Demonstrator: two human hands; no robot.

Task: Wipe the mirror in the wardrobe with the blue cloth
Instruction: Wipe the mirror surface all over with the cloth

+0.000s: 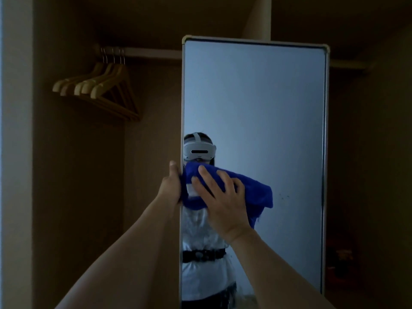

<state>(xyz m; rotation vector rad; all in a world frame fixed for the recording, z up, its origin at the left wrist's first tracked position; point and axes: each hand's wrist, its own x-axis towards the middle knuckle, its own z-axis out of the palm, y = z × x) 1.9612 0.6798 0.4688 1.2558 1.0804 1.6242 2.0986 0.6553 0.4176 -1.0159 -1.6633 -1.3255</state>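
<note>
Wiping underway: right hand (220, 201) presses blue cloth (256, 192) flat on mirror (256, 108), left hand (172, 184) gripping its edge, upper glass untouched.

Dim interior, brown throughout. Wardrobe back wall (151, 121) plain and dark; side wall (75, 175) at left a shade lighter. Pale vertical edge (13, 152) runs down the far left of the view. Light-coloured hanging rail (145, 52) crosses near the top. Cluster of wooden hangers (100, 90) on metal hooks bunched at the rail's left end, all bare, angled down to the right. Pale upright panel (258, 16) rises at top centre. Right side (367, 152) very dark; low there, something reddish (343, 255), too murky to identify.
</note>
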